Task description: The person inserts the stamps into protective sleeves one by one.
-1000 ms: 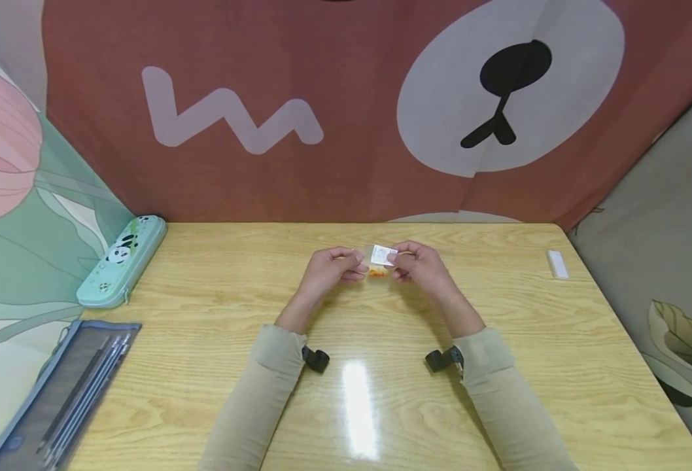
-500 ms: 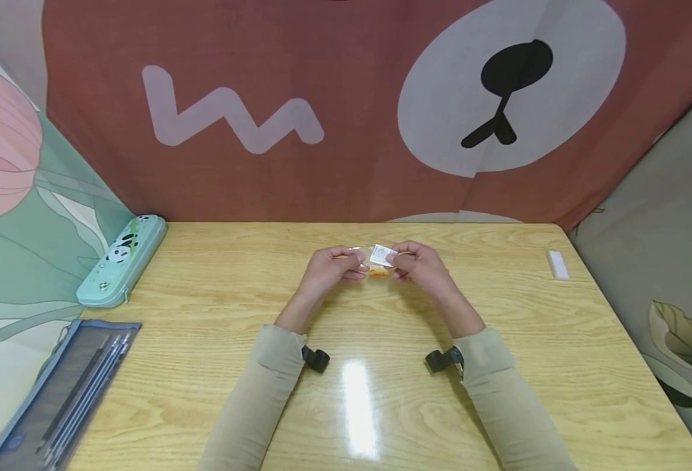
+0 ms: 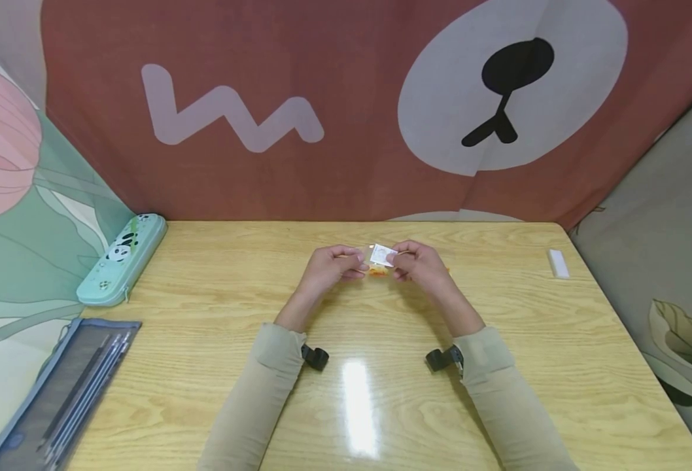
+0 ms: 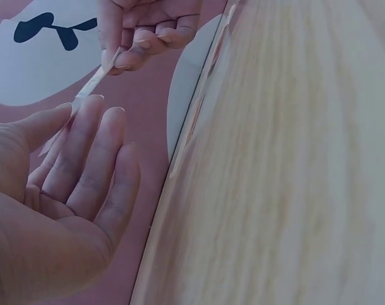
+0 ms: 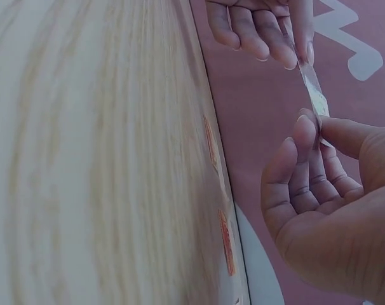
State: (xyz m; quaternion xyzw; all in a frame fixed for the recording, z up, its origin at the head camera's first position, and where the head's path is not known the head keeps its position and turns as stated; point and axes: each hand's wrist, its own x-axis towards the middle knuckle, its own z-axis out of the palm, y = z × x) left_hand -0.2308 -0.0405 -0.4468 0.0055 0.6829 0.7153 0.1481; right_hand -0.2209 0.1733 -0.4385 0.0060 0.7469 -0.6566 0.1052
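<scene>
Thumb and fingers of my right hand point(image 3: 421, 267) pinch a small flat clear packet with a white printed label point(image 3: 382, 254), raised above the table. My left hand point(image 3: 329, 267) pinches the packet's other, see-through end. In the left wrist view the packet point(image 4: 94, 82) is a thin strip seen edge-on, stretched between both hands. The right wrist view has the same strip point(image 5: 314, 92) slanting from one hand's fingertips to the other's. Below the hands, a thin orange-printed wrapper point(image 3: 378, 271) lies on the table, partly hidden by the right hand.
A turquoise panda pencil case point(image 3: 123, 261) lies at the table's back left. In front of it is a blue-edged mesh pouch point(image 3: 34, 418) holding several pencils. A small white block point(image 3: 558, 264) lies far right. Printed cloth point(image 3: 346, 183) hangs behind the wooden table point(image 3: 216, 281).
The labelled packet has tilted slightly between the fingers. Both hands stay almost where they were, and a sliver of orange wrapper shows to the right of my right hand.
</scene>
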